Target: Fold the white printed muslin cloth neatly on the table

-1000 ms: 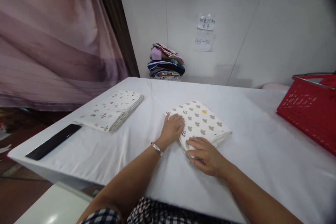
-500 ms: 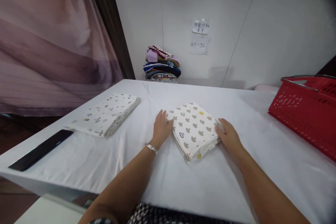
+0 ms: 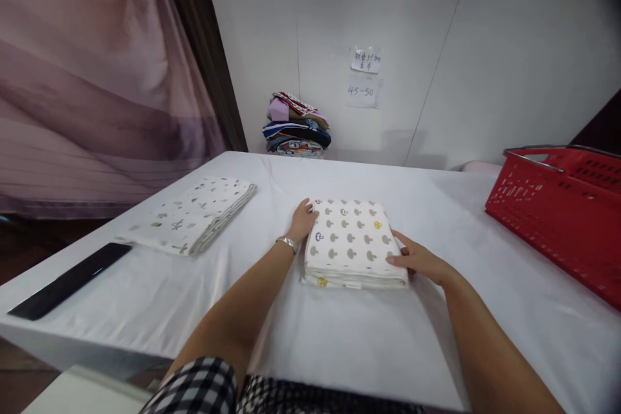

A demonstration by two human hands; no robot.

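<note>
A folded white cloth (image 3: 350, 237) printed with grey mushroom shapes and a few coloured ones lies on the white-covered table in front of me. Its layered folded edge faces me. My left hand (image 3: 301, 222) holds its left side near the far corner, fingers curled at the edge. On the right side, my right hand (image 3: 421, 262) grips the cloth near the close corner, thumb on top and the other fingers partly hidden. Further left lies a second folded white cloth (image 3: 194, 213) with small grey prints, touched by neither hand.
A long black flat object (image 3: 70, 279) lies at the table's left edge. A red basket (image 3: 557, 220) with a metal handle stands at the right. Folded fabrics (image 3: 297, 126) are piled at the back, against a wall with paper notes (image 3: 365, 74).
The mushroom-print cloth has been turned clockwise, from cornerwise to nearly square with me. Both hands have moved along with its sides. The view has shifted slightly.
</note>
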